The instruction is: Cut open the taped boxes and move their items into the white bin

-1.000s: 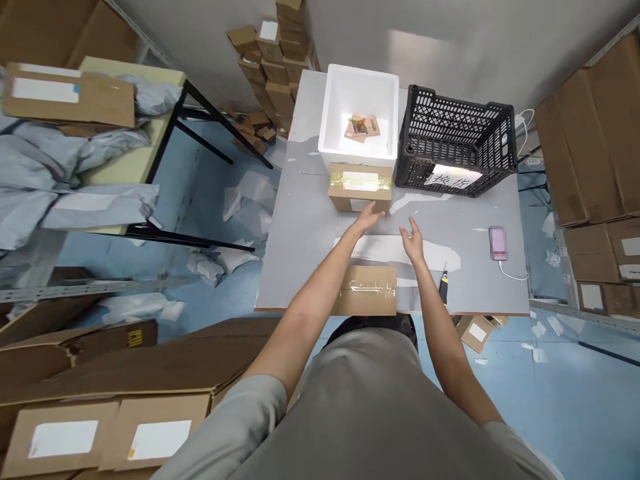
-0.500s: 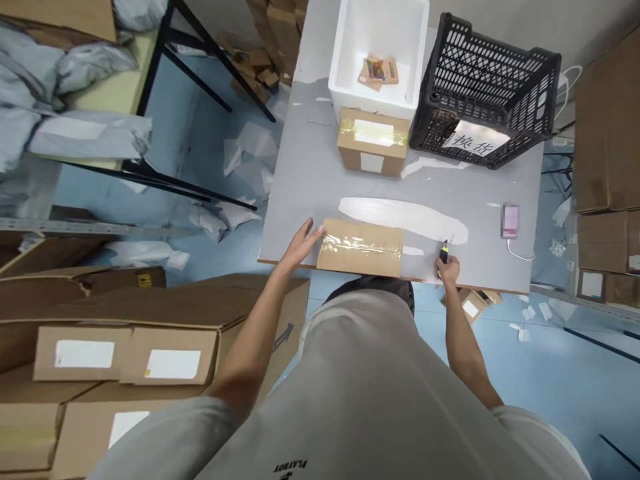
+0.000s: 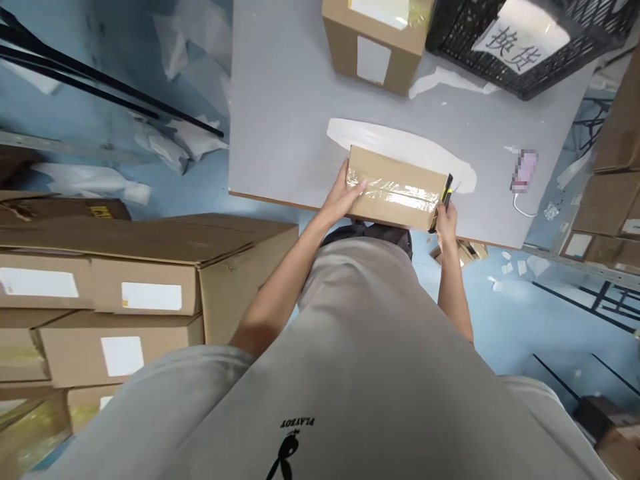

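A flat cardboard box (image 3: 395, 187) sealed with clear tape lies at the near edge of the grey table (image 3: 285, 127). My left hand (image 3: 345, 193) rests on the box's left end, fingers curled over its top. My right hand (image 3: 447, 219) is closed round a black and yellow utility knife (image 3: 445, 197), whose tip touches the box's right end.
A second taped cardboard box (image 3: 380, 40) stands at the table's far side beside a black plastic crate (image 3: 525, 40) with a paper sign. A phone (image 3: 525, 170) on a cable lies at the right. Stacked cartons (image 3: 125, 287) fill the floor at my left.
My right hand picked up the knife from the table and brought it to the box's right end. My left hand moved onto the box. The view tilted further down.
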`<state>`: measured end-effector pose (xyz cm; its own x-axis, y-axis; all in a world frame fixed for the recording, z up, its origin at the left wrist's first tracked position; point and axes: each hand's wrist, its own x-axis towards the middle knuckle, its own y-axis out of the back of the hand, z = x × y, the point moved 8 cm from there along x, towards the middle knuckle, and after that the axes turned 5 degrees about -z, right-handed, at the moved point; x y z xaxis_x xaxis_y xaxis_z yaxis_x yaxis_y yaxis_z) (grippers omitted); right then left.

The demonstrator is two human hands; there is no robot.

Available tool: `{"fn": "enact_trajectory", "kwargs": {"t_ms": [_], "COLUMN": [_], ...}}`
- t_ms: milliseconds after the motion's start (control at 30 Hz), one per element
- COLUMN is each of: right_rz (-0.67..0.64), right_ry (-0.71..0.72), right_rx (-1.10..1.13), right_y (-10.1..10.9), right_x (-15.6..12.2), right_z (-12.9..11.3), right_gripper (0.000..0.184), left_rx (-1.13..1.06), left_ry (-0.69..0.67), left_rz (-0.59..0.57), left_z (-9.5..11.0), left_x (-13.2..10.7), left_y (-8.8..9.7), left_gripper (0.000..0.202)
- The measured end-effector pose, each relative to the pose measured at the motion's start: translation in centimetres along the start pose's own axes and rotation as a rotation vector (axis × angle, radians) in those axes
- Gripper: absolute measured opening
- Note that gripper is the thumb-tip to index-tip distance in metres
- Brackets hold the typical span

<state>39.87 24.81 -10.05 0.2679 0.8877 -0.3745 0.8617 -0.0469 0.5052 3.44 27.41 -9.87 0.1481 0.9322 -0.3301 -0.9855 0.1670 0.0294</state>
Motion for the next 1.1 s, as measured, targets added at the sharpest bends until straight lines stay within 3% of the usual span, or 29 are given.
{"fn": "enact_trajectory", "kwargs": {"t_ms": [133, 233, 333, 500, 600, 767, 900, 1100], "right_rz": [0.071, 0.074, 0.073, 0.163, 0.034, -0.371, -0.614, -0.762], "right_ry": [0.036, 0.05, 0.12, 0.292, 0.368, 0.463, 0.495, 0.544], "right_rx": [-0.136, -0.198, -0.299, -0.385, -0.443, -0.617, -0.736, -0.895], "right_y": [4.9, 6.6, 7.6, 9.2, 7.5, 1.3, -2.6, -4.8], "right_x": [0.7, 1.4, 1.8, 0.8, -0.2, -2.3, -3.3, -3.7], "right_z": [0.2, 0.2, -0.5, -4.7, -8.4, -13.7, -15.4, -15.9], "right_gripper": [0.033, 0.038, 0.046, 0.063, 0.072, 0.07, 0.066, 0.056], "left_rx": [-0.017, -0.018, 0.005, 0.097, 0.176, 0.217, 0.163, 0.082], "left_ry": [0.0, 0.02, 0.043, -0.059, -0.108, -0.111, -0.09, -0.078], "left_rz": [-0.146, -0.194, -0.193, -0.178, -0.177, -0.196, -0.21, -0.267], "left_z": [-0.5, -1.0, -1.5, 0.0, 1.0, 0.8, 0.0, -0.4], "left_x": [0.7, 1.1, 1.1, 0.5, 0.3, 0.3, -0.2, -0.8], "left_y": [-5.1, -7.4, -7.9, -5.8, -4.5, -3.5, -3.6, -4.1], "left_gripper": [0.123, 0.127, 0.122, 0.117, 0.103, 0.092, 0.099, 0.103]}}
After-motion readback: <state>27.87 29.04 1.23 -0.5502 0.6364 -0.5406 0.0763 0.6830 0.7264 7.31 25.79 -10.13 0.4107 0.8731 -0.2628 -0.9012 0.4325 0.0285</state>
